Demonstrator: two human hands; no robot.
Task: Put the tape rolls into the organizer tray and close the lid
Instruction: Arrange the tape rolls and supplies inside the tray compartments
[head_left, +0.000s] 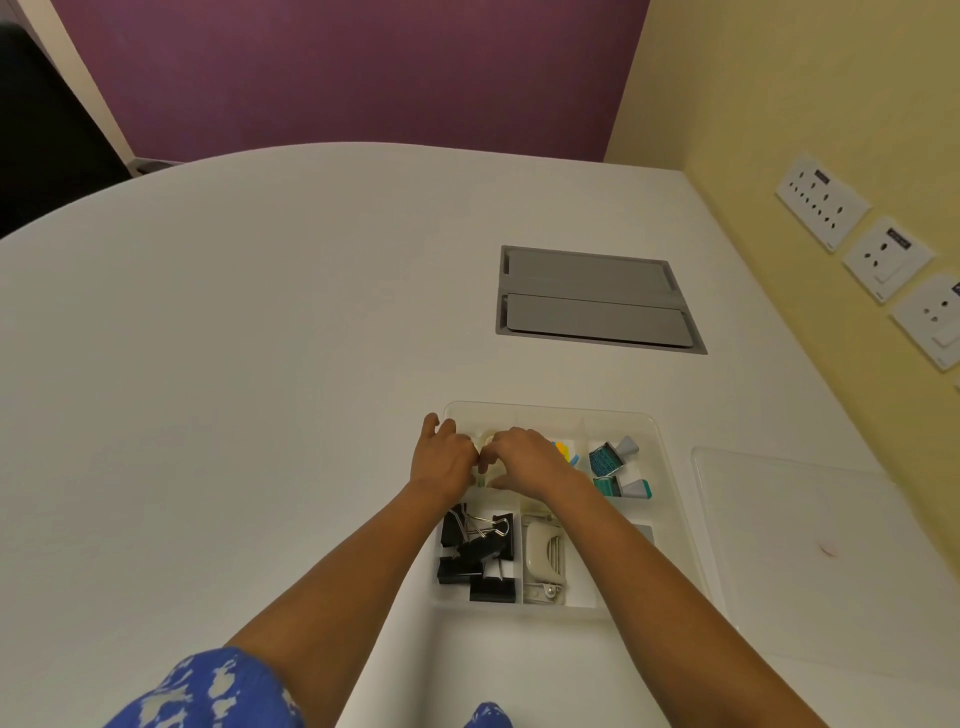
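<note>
The clear organizer tray (670, 467) sits on the white table in front of me. Both my hands are over its far left compartment, fingers curled down and touching each other. My left hand (441, 460) is at the tray's left wall. My right hand (524, 460) is just right of it. Between the fingers shows a sliver of a pale, clear tape roll (483, 467); most of it is hidden, so which hand grips it is unclear. The clear lid (810, 540) lies flat on the table to the right of the tray.
Other compartments hold black binder clips (478, 551), a beige hole punch (543, 561), coloured sticky tabs (563, 451) and teal correction tapes (613, 467). A grey cable hatch (592, 299) is set in the table beyond. Wall sockets (821, 202) line the yellow wall at right.
</note>
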